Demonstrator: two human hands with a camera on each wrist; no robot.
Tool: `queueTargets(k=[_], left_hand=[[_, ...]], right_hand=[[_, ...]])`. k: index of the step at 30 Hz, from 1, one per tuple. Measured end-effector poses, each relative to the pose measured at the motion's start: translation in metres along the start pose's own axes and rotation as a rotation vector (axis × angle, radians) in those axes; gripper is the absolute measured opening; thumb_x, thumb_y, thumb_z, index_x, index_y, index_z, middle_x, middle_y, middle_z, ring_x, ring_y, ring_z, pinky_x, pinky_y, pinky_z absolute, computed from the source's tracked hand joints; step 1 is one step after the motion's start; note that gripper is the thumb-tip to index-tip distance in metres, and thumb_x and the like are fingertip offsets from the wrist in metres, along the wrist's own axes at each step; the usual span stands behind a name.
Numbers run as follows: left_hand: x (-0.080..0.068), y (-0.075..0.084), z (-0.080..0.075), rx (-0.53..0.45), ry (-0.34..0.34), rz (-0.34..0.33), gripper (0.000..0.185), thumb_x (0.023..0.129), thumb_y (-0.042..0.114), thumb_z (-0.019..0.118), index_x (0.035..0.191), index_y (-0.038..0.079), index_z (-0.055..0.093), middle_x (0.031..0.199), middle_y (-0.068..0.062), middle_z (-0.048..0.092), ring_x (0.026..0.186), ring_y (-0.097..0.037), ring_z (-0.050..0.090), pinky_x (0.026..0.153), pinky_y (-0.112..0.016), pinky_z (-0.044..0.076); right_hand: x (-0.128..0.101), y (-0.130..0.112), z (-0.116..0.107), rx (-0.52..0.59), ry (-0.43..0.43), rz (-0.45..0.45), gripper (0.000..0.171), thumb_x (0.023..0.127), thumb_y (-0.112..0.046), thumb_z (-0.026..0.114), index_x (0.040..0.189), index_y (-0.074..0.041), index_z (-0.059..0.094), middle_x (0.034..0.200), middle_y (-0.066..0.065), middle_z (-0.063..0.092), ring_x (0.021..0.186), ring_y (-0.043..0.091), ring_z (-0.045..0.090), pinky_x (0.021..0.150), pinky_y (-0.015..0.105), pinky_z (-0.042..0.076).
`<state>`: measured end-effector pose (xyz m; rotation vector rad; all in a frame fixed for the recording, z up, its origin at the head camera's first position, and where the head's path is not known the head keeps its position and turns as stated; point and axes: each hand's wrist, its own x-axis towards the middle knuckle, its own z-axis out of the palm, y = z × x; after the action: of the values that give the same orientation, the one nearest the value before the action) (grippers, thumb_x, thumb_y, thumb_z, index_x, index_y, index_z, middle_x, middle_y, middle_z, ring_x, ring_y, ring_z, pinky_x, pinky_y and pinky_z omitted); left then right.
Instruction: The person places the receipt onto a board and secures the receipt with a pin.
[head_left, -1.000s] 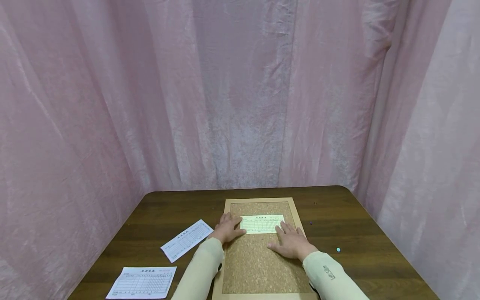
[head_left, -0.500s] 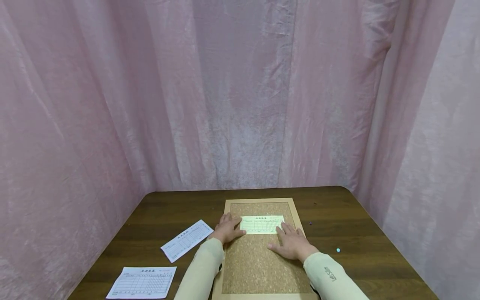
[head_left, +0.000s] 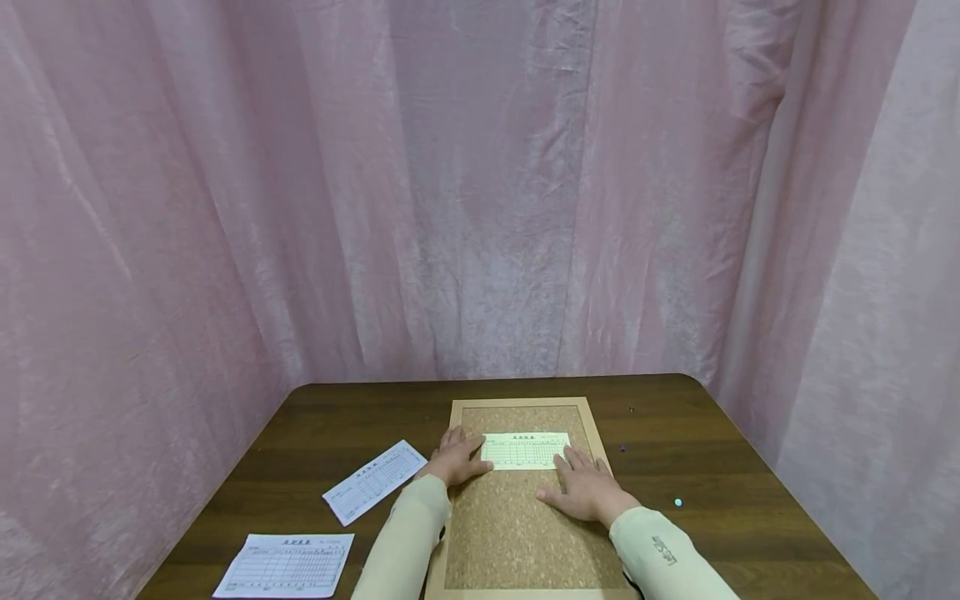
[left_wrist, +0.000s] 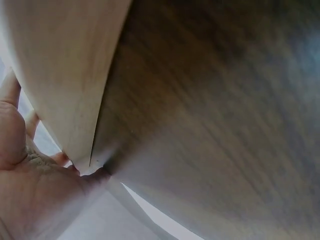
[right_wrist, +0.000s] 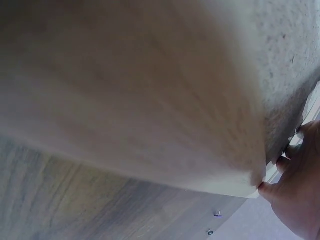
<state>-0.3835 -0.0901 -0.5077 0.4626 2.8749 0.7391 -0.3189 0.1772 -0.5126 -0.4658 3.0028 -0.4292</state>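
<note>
A pale yellow-green printed form slip [head_left: 525, 451] lies flat across the upper part of a wood-framed cork board [head_left: 525, 533]. My left hand [head_left: 454, 458] rests on the board's left side, fingers spread, thumb and index finger at the slip's left end. On the right side, my right hand [head_left: 585, 487] lies with fingers spread, its fingertips touching the slip's lower right corner. Neither hand grips anything. In the left wrist view, the left hand [left_wrist: 35, 185] shows beside the frame [left_wrist: 65, 75]; in the right wrist view, the right hand [right_wrist: 297, 185] reaches over the board's edge.
Left of the board lie a tilted white form slip [head_left: 375, 482] and another white form [head_left: 285, 567] nearer the front. On the dark wooden table [head_left: 750, 533] to the right are a purple thumbtack [right_wrist: 218, 215], a dark thumbtack [right_wrist: 210, 232] and a pale blue round piece [head_left: 678, 502]. Pink curtains surround the table.
</note>
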Motion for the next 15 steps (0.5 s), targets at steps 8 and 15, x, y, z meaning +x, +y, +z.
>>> queueTargets(k=[8,15], left_hand=[[0.0006,-0.0022,-0.0010,0.006,-0.020,-0.005,0.063,0.095,0.041,0.065,0.149,0.013,0.046,0.159,-0.029,0.015,0.147,-0.047,0.008,0.109,-0.068,0.022],[0.0010,-0.0030,0.0009,0.007,-0.011,0.003,0.064,0.095,0.041,0.065,0.149,0.012,0.047,0.158,-0.029,0.017,0.146,-0.047,0.010,0.107,-0.069,0.022]], right_hand=[[-0.0005,-0.0010,-0.0006,0.013,0.004,-0.002,0.086,0.094,-0.064,0.053,0.148,0.002,0.042,0.156,0.025,0.029,0.144,0.043,0.026,0.112,0.066,0.017],[-0.0016,0.0019,-0.0021,0.015,0.005,-0.019,0.087,0.093,-0.065,0.053,0.147,0.003,0.042,0.156,0.025,0.030,0.144,0.042,0.027,0.112,0.065,0.018]])
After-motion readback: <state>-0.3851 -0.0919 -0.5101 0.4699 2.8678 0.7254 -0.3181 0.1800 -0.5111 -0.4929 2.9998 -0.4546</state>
